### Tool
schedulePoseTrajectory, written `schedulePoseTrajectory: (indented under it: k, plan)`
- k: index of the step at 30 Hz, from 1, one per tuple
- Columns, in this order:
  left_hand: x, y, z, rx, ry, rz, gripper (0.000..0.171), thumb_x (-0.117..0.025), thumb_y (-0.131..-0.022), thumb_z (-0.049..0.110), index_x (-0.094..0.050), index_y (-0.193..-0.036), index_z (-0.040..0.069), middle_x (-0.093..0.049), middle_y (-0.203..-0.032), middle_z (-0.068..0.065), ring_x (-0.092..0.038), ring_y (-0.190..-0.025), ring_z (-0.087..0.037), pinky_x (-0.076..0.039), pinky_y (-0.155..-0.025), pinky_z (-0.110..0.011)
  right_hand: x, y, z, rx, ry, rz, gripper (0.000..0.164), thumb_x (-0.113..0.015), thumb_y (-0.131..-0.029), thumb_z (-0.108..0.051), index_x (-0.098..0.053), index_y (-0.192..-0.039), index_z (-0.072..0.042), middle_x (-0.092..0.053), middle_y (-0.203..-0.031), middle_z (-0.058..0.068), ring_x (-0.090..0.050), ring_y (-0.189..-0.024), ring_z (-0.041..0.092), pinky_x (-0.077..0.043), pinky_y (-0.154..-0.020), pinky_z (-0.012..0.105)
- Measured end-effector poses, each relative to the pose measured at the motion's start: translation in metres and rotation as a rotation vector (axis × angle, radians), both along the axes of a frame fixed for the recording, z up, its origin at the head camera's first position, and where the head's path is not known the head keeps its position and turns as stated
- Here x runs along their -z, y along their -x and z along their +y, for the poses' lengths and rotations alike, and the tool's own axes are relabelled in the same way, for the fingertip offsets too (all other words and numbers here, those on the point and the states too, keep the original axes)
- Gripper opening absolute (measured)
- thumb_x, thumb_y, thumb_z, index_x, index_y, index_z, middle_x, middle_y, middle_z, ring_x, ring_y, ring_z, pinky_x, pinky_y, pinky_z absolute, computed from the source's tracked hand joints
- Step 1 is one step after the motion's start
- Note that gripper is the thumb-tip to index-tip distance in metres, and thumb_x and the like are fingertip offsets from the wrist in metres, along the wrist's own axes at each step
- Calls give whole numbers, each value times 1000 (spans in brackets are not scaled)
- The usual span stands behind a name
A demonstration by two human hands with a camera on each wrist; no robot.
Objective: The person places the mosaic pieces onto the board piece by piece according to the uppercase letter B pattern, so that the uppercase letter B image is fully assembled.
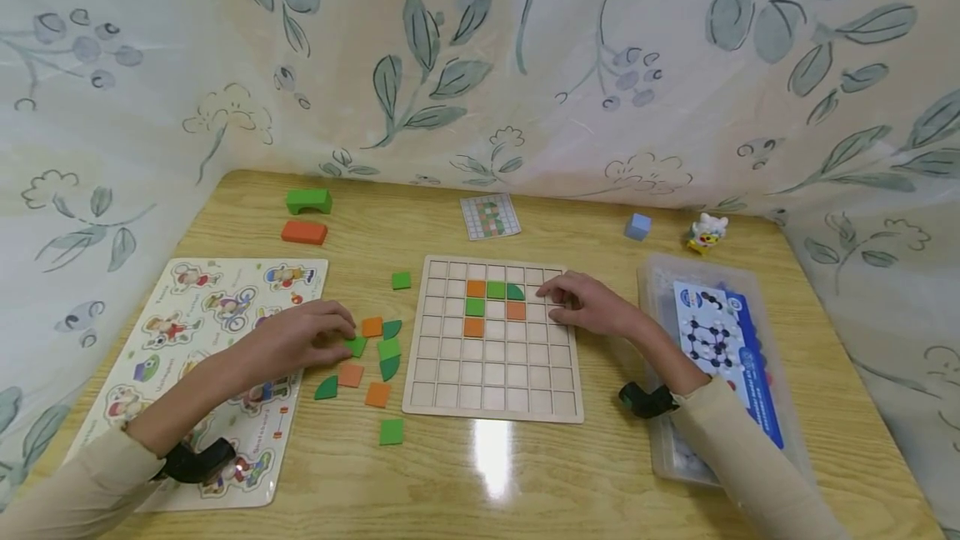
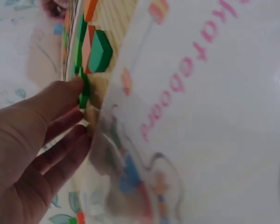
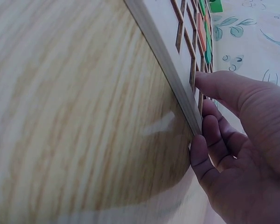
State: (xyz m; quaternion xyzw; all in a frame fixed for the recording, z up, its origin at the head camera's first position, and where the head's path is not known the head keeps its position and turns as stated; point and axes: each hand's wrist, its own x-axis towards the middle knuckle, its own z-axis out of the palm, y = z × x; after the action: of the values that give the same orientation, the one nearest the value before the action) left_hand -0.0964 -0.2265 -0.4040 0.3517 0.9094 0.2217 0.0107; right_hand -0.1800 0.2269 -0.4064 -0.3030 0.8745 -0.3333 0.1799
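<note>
My left hand (image 1: 303, 336) pinches a green square tile (image 1: 357, 346) beside the loose tiles; in the left wrist view its thumb lies against the tile (image 2: 85, 88). Around it lie orange square tiles (image 1: 377, 394), green squares (image 1: 392, 432) and dark green quarter-round tiles (image 1: 326, 388). A wooden grid board (image 1: 525, 382) stands to the right, with several orange and green tiles in its upper cells, among them an orange square (image 1: 473, 327). My right hand (image 1: 592, 302) rests at the board's right edge with relaxed fingers; in the right wrist view the thumb touches its face.
A pattern card (image 1: 490, 217) lies behind the board. On the left is a picture puzzle board (image 1: 161, 369), partly under my left arm. A plastic box (image 1: 660, 448) sits under my right forearm. Green (image 1: 309, 201) and red blocks (image 1: 303, 232), a blue cube (image 1: 638, 227) and a figurine (image 1: 707, 233) stand farther back.
</note>
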Motion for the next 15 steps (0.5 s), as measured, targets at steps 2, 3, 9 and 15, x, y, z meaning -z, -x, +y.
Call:
schedulePoseTrajectory:
  k: [2,3,9,15]
  plan:
    - [4,1,-3,-7,-34,-16,15,-77,-82,18,-72,-96,21,-66,-105,7,-62,-92,-10,-52,-75,-27,0,0,0,-2,5,0,28,-65,-92,-8,-63,-120,-4,-56,-95,8,-47,-84,17,-42,-73,27]
    - [6,2,-4,-12,-51,-31,15,-77,-82,18,-72,-96,22,-66,-105,7,-61,-93,-10,-52,-76,-27,0,0,0,-3,7,1,28,-65,-92,-8,-63,-120,-4,-57,-95,8,-47,-84,17,-42,-72,27]
    - [12,6,-12,-19,-144,-128,17,-78,-82,23,-72,-97,28,-65,-108,11,-57,-99,-5,-50,-81,-26,0,0,0,2,9,-3,28,-65,-92,-8,-63,-120,-4,-56,-95,9,-47,-84,18,-42,-72,27]
    - [15,10,-14,10,-166,-167,22,-77,-83,24,-71,-104,27,-65,-111,9,-56,-103,-5,-48,-83,-26,-1,0,0,5,1,-6,29,-65,-92,-8,-63,-120,-4,-56,-95,8,-47,-84,17,-42,-72,28]
